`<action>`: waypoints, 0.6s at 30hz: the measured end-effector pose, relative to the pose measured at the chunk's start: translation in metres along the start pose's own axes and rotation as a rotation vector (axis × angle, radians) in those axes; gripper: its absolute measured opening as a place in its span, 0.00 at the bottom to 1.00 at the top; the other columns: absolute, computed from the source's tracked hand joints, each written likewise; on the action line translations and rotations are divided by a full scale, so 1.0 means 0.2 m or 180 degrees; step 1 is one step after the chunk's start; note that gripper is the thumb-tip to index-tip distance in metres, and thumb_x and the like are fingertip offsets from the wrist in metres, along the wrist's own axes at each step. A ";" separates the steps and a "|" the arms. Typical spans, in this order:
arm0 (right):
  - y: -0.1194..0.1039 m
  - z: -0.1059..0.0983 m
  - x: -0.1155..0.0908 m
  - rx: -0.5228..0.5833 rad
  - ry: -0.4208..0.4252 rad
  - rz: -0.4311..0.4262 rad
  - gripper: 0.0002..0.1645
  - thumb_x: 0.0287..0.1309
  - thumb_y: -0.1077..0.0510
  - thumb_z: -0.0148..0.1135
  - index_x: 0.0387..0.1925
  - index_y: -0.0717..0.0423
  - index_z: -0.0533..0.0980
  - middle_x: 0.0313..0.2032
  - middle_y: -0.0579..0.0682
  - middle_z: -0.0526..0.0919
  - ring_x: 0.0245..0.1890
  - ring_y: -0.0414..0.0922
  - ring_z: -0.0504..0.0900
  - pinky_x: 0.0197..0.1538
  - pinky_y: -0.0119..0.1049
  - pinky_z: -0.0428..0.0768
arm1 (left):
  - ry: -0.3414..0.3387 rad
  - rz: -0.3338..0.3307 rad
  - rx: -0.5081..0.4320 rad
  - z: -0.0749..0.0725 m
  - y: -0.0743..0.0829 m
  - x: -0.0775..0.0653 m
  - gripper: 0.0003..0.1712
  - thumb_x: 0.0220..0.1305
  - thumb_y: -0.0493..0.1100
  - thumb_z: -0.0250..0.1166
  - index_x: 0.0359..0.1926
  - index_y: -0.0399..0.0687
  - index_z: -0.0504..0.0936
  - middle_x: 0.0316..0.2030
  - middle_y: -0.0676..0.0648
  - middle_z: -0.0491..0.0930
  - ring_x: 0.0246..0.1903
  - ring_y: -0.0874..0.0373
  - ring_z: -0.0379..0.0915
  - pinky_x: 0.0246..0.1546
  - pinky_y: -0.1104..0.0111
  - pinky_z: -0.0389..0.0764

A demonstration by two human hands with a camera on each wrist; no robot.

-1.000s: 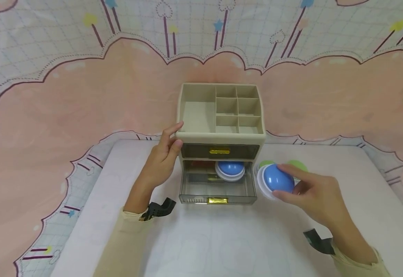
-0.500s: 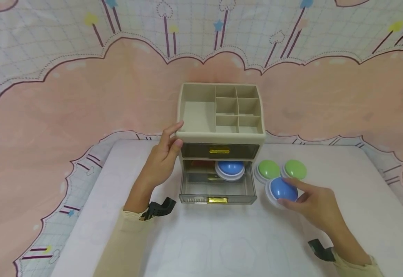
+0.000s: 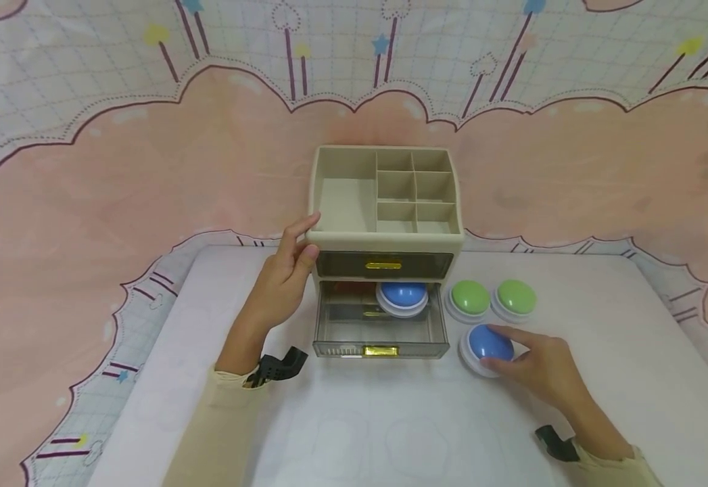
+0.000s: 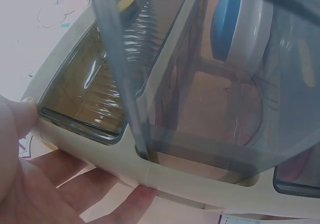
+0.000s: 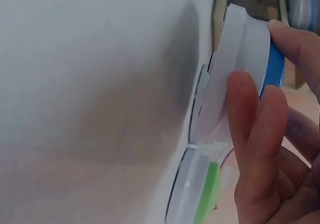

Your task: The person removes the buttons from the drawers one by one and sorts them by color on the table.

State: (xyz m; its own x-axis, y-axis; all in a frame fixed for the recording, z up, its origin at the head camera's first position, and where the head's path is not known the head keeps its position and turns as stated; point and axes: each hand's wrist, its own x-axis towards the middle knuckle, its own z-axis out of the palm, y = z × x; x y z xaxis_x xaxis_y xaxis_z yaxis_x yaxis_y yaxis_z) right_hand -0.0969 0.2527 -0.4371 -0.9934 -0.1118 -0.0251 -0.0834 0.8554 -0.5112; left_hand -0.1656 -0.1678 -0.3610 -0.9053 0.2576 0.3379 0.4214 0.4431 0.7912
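With its thumb and fingers, my right hand (image 3: 542, 368) grips a round push button with a blue dome and white base (image 3: 489, 345), low over the white table. Whether its base touches the table I cannot tell. My left hand (image 3: 277, 281) holds the front left corner of a beige desktop drawer organizer (image 3: 388, 238); in the left wrist view the thumb (image 4: 22, 115) presses its front and the fingers lie along its side. The organizer's clear lower drawer (image 3: 354, 331) is pulled out, with another blue push button (image 3: 404, 297) sitting in its back right part.
Two green push buttons, one nearer the organizer (image 3: 469, 297) and one farther right (image 3: 516, 297), stand behind the held one. The upper drawer (image 3: 384, 265) is closed. A patterned cloth (image 3: 220, 155) hangs behind the white table (image 3: 354, 433).
My right hand has brought the blue push button down and toward me, away from the drawer, uncovering the green buttons. My left hand keeps its hold on the organizer.
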 end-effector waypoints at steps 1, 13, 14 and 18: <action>0.00 0.00 0.00 -0.0003 -0.0008 0.0013 0.40 0.49 0.37 0.79 0.61 0.49 0.81 0.51 0.63 0.87 0.27 0.38 0.80 0.30 0.31 0.75 | -0.0002 0.0001 -0.0003 0.00 0.00 0.00 0.28 0.83 0.49 0.46 0.78 0.65 0.52 0.69 0.34 0.71 0.67 0.42 0.71 0.63 0.42 0.72; 0.02 0.03 0.06 -0.0059 -0.0264 0.0182 0.42 0.52 0.36 0.77 0.66 0.47 0.77 0.54 0.59 0.86 0.31 0.42 0.79 0.33 0.34 0.76 | -0.0005 -0.0012 -0.0013 0.00 0.00 0.00 0.29 0.83 0.49 0.46 0.78 0.66 0.52 0.71 0.34 0.68 0.70 0.42 0.68 0.66 0.40 0.70; 0.02 0.04 0.06 -0.0068 -0.0258 0.0169 0.42 0.52 0.37 0.77 0.66 0.47 0.77 0.53 0.59 0.86 0.31 0.42 0.79 0.33 0.34 0.76 | -0.0001 -0.0016 -0.0013 0.00 0.00 0.00 0.29 0.83 0.49 0.46 0.78 0.66 0.52 0.71 0.33 0.69 0.70 0.42 0.68 0.66 0.40 0.70; 0.01 0.04 0.07 -0.0087 -0.0247 0.0157 0.40 0.52 0.41 0.78 0.65 0.48 0.78 0.54 0.61 0.85 0.31 0.42 0.79 0.33 0.35 0.76 | -0.0013 -0.0013 -0.0020 0.00 0.01 0.00 0.29 0.83 0.48 0.46 0.78 0.65 0.52 0.70 0.33 0.70 0.69 0.42 0.69 0.65 0.41 0.71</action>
State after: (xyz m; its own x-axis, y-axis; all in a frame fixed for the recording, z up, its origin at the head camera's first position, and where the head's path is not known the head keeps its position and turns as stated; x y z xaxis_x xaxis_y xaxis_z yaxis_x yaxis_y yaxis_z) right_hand -0.1098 0.2495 -0.4451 -0.9874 -0.1072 -0.1165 -0.0378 0.8742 -0.4841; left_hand -0.1649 -0.1675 -0.3595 -0.9067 0.2592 0.3327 0.4174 0.4389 0.7957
